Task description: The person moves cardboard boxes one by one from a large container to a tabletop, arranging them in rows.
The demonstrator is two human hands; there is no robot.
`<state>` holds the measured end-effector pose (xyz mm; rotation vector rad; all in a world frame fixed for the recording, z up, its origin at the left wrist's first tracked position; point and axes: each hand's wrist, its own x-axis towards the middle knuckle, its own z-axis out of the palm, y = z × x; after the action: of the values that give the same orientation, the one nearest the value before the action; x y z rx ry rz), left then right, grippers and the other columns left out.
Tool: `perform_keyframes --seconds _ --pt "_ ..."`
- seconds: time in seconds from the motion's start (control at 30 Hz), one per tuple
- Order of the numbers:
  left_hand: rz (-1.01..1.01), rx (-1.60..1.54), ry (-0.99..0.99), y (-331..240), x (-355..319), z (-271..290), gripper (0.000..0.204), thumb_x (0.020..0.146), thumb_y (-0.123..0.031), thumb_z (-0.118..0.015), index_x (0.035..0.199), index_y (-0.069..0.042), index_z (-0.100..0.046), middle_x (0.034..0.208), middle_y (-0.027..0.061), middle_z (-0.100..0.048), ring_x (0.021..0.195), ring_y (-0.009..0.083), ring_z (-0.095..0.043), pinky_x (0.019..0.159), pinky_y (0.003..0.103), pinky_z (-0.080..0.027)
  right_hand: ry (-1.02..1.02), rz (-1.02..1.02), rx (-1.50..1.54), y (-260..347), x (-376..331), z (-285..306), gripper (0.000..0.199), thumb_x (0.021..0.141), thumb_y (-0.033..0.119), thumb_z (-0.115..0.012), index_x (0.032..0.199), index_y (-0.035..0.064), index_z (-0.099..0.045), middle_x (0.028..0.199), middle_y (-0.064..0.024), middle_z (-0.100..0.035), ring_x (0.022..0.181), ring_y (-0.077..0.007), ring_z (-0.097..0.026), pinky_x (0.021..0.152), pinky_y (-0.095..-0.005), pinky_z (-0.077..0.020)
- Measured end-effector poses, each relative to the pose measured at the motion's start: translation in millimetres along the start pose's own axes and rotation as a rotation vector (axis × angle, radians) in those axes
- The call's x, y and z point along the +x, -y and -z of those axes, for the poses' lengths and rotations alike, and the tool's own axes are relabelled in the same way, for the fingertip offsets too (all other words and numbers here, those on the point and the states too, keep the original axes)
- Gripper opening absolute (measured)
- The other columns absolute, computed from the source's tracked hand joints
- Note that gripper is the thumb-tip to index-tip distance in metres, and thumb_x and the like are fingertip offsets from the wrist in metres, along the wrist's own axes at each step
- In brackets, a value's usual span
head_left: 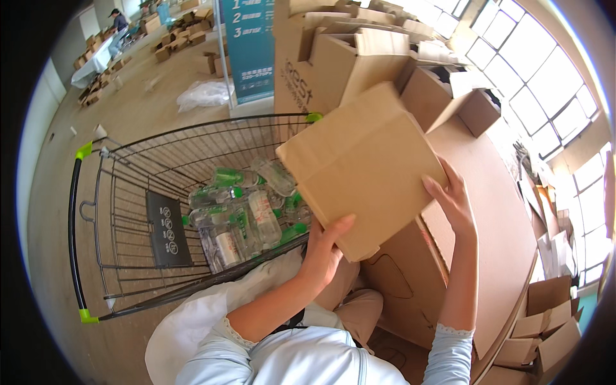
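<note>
Between my two hands, in front of my body, a plain brown cardboard box [362,170] is held up at a tilt. My left hand [325,247] grips its lower left edge, with the thumb on the near face. At the right edge, my right hand [451,199] clasps it, thumb pressed on the face and fingers behind. Beyond my left hand stands a wire shopping cart [144,144] with green corners. Several clear plastic bottles [262,215] with green caps lie in it.
Large open cartons [369,61] are piled ahead on a cardboard-covered surface [491,244] to my right. More small boxes [545,327] lie low at the right. A blue banner [251,58] stands behind the cart. Far left, a person [117,29] is near a table.
</note>
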<state>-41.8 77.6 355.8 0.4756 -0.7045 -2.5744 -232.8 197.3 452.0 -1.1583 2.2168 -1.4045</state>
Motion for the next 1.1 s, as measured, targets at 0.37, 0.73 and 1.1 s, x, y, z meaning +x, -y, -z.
perform_keyframes --seconds 0.37,0.73,1.1 --pt "0.172 -0.559 -0.04 -29.4 -25.3 15.7 0.064 0.088 -0.05 -0.05 0.134 -0.008 -0.037 0.131 0.0102 -0.046 0.12 0.0277 -0.047 0.102 0.049 -0.042 0.121 0.259 -0.942 61.9 113.3 -133.2 0.04 0.076 0.038 -0.058 0.093 0.0019 -0.066 0.071 -0.0163 -0.065 0.073 -0.0316 -0.064 0.071 -0.0415 -0.0489" --pt "0.182 -0.553 -0.002 -32.0 -13.3 25.0 0.059 0.089 -0.048 -0.051 0.133 -0.01 -0.04 0.13 0.0057 -0.048 0.118 0.022 -0.049 0.101 0.046 -0.04 0.142 0.201 -0.886 66.2 127.3 -143.8 0.041 0.077 0.038 -0.059 0.102 0.0052 -0.065 0.081 -0.0153 -0.066 0.083 -0.0304 -0.064 0.075 -0.0414 -0.0485" --pt "-0.149 0.499 0.065 -31.1 7.5 6.2 0.073 0.066 -0.02 -0.083 0.124 -0.001 -0.042 0.111 0.0071 -0.053 0.107 0.0135 -0.049 0.087 0.032 -0.044 -0.346 0.165 -0.09 0.9 -1.5 -9.6 0.042 0.093 0.02 -0.056 0.127 -0.0043 -0.049 0.094 -0.0041 -0.06 0.082 -0.0081 -0.053 0.078 -0.0214 -0.0437"
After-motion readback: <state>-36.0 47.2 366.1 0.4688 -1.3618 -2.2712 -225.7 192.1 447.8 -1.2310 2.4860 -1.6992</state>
